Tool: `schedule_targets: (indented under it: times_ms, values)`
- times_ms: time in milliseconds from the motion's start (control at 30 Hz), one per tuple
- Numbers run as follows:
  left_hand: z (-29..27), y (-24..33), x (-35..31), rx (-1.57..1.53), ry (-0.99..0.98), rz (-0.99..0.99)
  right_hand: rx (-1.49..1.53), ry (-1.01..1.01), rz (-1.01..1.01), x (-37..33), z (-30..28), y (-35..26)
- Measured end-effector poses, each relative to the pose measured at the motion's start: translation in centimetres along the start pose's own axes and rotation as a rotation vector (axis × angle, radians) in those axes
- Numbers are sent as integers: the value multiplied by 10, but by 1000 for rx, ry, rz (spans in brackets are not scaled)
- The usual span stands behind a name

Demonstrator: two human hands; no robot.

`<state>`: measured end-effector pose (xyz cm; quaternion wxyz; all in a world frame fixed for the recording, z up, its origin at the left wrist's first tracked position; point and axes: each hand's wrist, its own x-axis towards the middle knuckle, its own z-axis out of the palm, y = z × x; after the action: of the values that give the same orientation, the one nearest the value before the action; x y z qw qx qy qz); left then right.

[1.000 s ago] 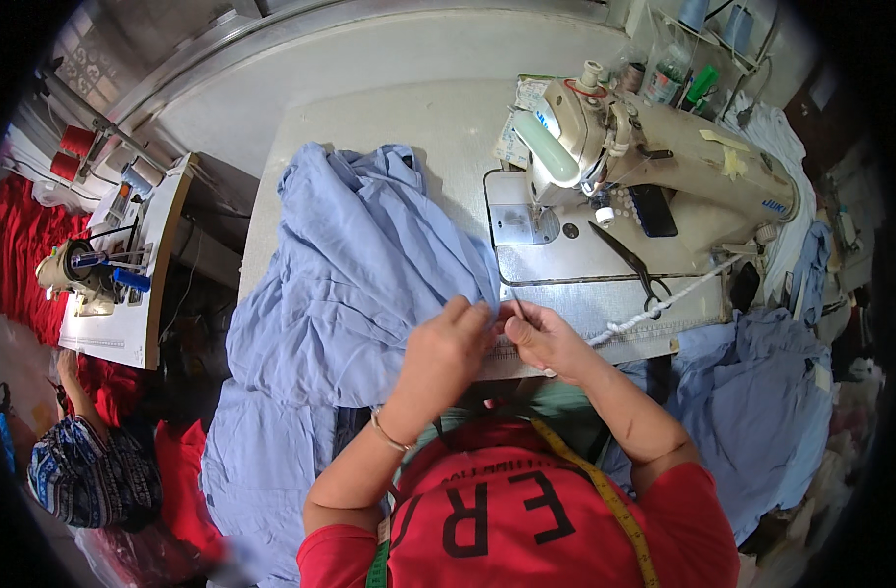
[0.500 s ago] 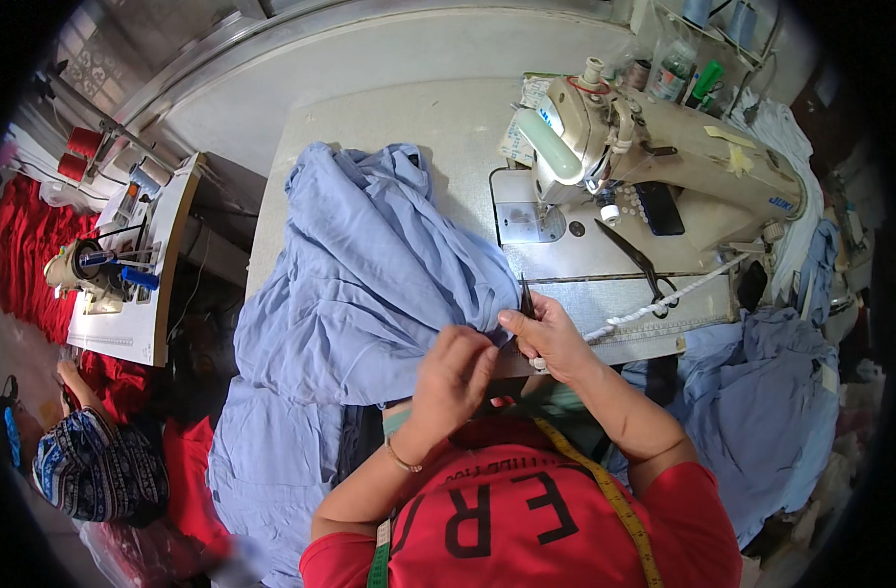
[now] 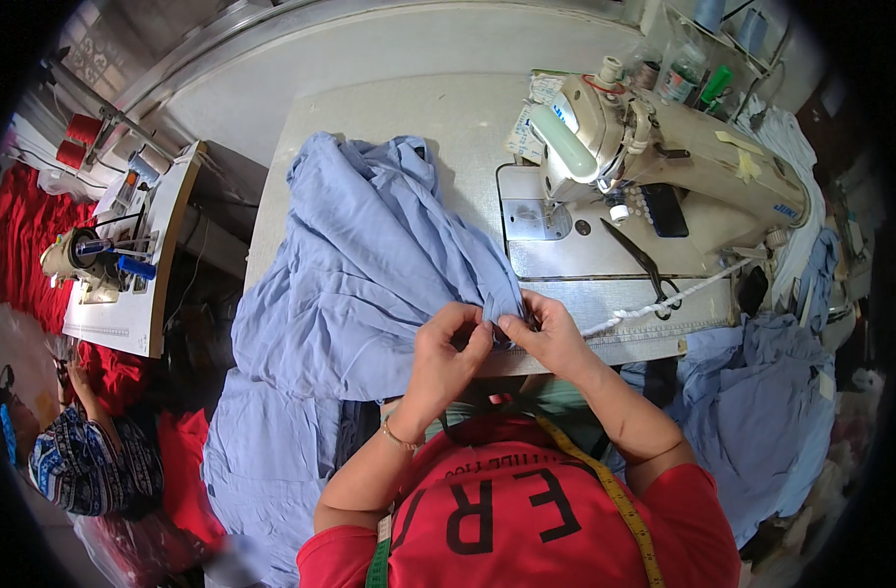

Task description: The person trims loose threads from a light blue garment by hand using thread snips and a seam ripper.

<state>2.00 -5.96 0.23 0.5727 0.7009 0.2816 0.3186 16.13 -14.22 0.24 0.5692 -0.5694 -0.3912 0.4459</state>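
Note:
A light blue garment (image 3: pixel 360 265) lies bunched across the left part of the sewing table, its near part hanging over the front edge. My left hand (image 3: pixel 448 348) is closed, thumb and fingertips pinching the garment's edge at its right corner. Close beside it, my right hand (image 3: pixel 556 338) is closed on the same edge, with thumb and forefinger almost meeting the left ones. Whether the right palm still has the dark pointed snips in it is hidden. A twisted white cord (image 3: pixel 644 312) runs over the table to the right of that hand.
A sewing machine (image 3: pixel 702 147) stands at the back right. Black scissors (image 3: pixel 644 260) and a dark phone (image 3: pixel 665 211) lie by it. More blue cloth (image 3: pixel 751 402) hangs at the right. Another person (image 3: pixel 90 456) sits at the left near a second machine (image 3: pixel 90 260).
My left hand has moved right and taken a pinch of the garment's edge. The dark blade tip above my right hand has gone from sight. The view has shifted slightly.

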Motion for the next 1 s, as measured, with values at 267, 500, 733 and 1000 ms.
schedule_targets:
  times_ms: [267,500,733,1000]
  values:
    - [-3,-2,-2,-91,35,-118,31,-4,35,2,-3,5]
    - [4,3,-4,327,152,421,-105,38,10,-3,3,-2]
    - [5,6,-4,336,138,343,-393,94,-233,-3,4,-1]
    - [5,-15,4,-362,40,11,-466,218,-173,2,-2,3]
